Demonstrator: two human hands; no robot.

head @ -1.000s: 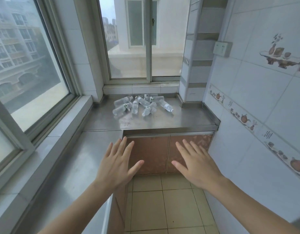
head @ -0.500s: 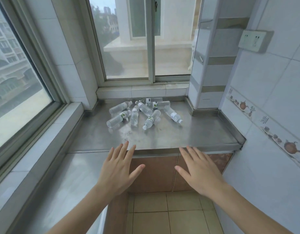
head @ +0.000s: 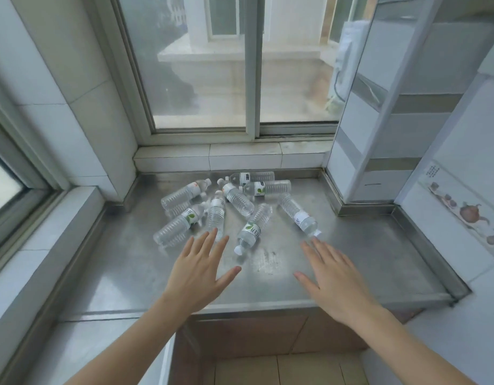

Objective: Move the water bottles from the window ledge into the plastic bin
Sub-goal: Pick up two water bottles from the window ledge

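Several clear water bottles point(head: 237, 202) with white caps lie on their sides in a loose heap on the steel ledge point(head: 365, 257) under the window. One bottle point(head: 252, 227) points its cap toward me, between my hands. Another bottle point(head: 298, 216) lies to the right, its cap just beyond my right fingertips. My left hand point(head: 197, 270) hovers flat and spread over the ledge, fingertips near the closest bottles. My right hand point(head: 333, 277) is spread the same way, empty. No plastic bin is in view.
A sliding window point(head: 240, 65) rises behind the ledge, with a tiled sill point(head: 240, 158) below it. A tiled column point(head: 379, 129) stands at the right rear. Raised steel lips edge the ledge. Brown cabinet doors point(head: 268, 334) sit under it, and a second counter runs along the left window.
The view has closed in on the ledge. Both hands have moved forward from over the cabinet front to above the steel surface, close to the bottles. Both stay spread and empty.
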